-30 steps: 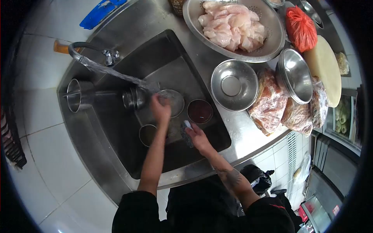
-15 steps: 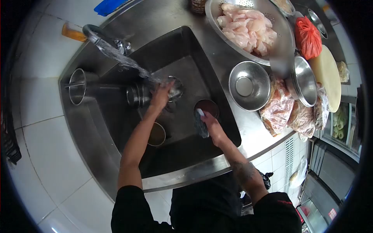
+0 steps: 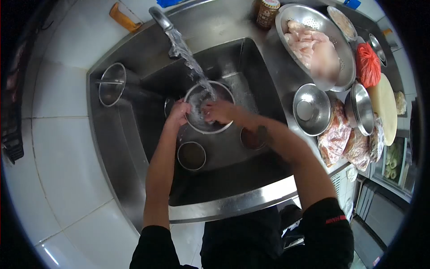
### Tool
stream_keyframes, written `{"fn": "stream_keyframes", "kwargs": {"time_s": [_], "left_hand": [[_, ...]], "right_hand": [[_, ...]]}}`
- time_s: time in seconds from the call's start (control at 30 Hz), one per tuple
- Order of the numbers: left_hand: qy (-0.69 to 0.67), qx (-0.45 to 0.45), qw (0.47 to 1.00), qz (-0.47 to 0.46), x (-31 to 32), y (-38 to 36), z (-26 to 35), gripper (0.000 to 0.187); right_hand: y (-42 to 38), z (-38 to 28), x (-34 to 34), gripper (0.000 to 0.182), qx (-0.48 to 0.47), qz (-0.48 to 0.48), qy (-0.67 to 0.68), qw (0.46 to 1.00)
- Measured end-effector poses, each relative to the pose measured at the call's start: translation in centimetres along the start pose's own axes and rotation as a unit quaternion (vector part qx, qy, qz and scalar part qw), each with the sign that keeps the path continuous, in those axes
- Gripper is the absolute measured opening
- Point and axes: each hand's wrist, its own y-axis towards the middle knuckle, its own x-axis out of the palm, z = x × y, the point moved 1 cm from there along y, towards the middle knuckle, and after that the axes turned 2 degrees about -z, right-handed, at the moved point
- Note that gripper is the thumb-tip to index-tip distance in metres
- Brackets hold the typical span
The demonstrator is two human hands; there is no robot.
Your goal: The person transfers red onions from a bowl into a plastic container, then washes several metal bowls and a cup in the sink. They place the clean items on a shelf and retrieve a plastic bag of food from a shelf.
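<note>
A steel bowl (image 3: 227,93) sits tilted beneath the tap's running water (image 3: 190,60) in the sink. My left hand (image 3: 179,112) is closed on the bowl's left rim. Inside the bowl, my right hand (image 3: 218,111) has its fingers curled down against the inner wall in splashing water. Whatever it holds there is hidden. Two round containers stand on the sink floor: one with murky liquid (image 3: 191,156) below my left hand, and a reddish one (image 3: 252,138) partly covered by my right forearm. Behind my left hand, part of another metal vessel (image 3: 169,106) shows.
The tap (image 3: 160,18) reaches over the sink (image 3: 215,190). A strainer (image 3: 112,84) stands at the left edge. On the right counter are a colander (image 3: 286,33) of raw meat pieces, steel bowls (image 3: 312,110), wrapped meat (image 3: 332,139), a red bag (image 3: 368,65) and a jar (image 3: 268,13).
My right hand has left the reddish container, where it held a dark cloth-like thing, and moved into the steel bowl. The steel bowl is now under the water, with my left hand on its rim.
</note>
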Motion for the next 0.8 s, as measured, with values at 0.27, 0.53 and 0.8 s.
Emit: {"fn": "stream_keyframes", "kwargs": {"time_s": [0.27,0.53,0.8], "left_hand": [[-0.030,0.057,0.998,-0.014,5.2,-0.1,1.5,0.031],[-0.080,0.137,0.972,0.175,2.3,-1.7,-0.4,0.033],[-0.109,0.126,0.921,0.353,11.9,-6.9,-5.9,0.043]], "right_hand": [[1.3,-2.1,-1.6,0.035,0.549,0.186,-0.090,0.810],[-1.0,-9.4,0.0,0.034,0.264,0.414,0.508,0.708],[-0.9,-8.8,0.9,0.044,0.510,0.486,0.431,0.563]]}}
